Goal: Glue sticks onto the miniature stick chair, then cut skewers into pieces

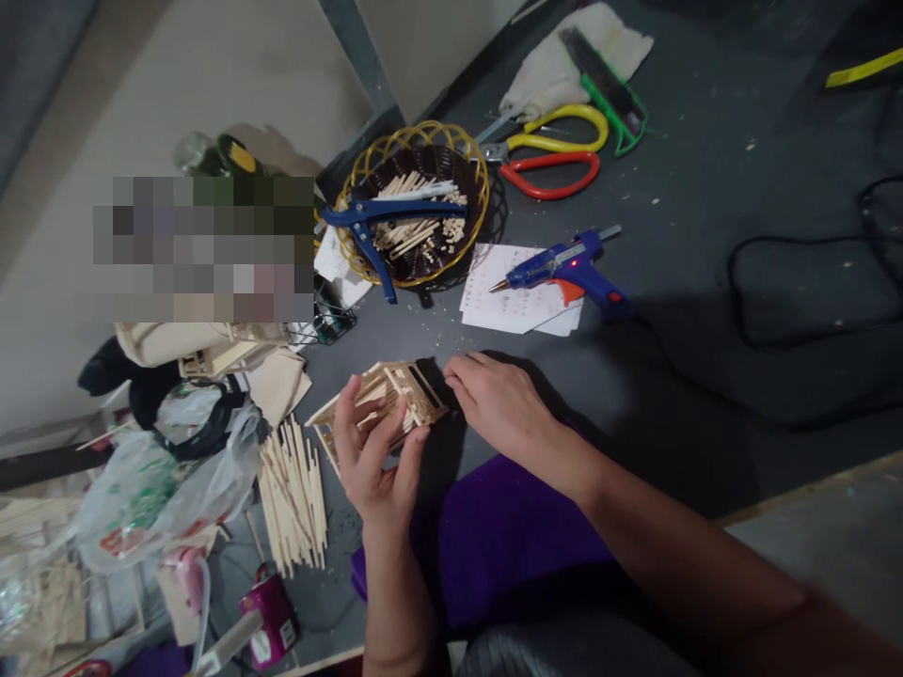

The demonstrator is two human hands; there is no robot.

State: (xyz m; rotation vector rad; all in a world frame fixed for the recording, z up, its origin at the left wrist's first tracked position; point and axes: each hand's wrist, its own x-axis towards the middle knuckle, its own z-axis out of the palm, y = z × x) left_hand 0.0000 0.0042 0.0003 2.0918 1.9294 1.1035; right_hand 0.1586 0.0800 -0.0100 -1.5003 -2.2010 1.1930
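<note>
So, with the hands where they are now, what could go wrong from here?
Burn: the glue gun has a lit red light and lies just beyond the right hand, so its metal tip may be hot if touched.

Mess: it rests on paper sheets, which could catch drips.

Breakage: the left hand has its fingers over the stick model; pressing too hard might crack the thin sticks.

left hand (377, 470) holds stick frame (418, 397) | right hand (498, 393) just beside it | glue gun (591, 277) partly on paper (494, 308)
</note>
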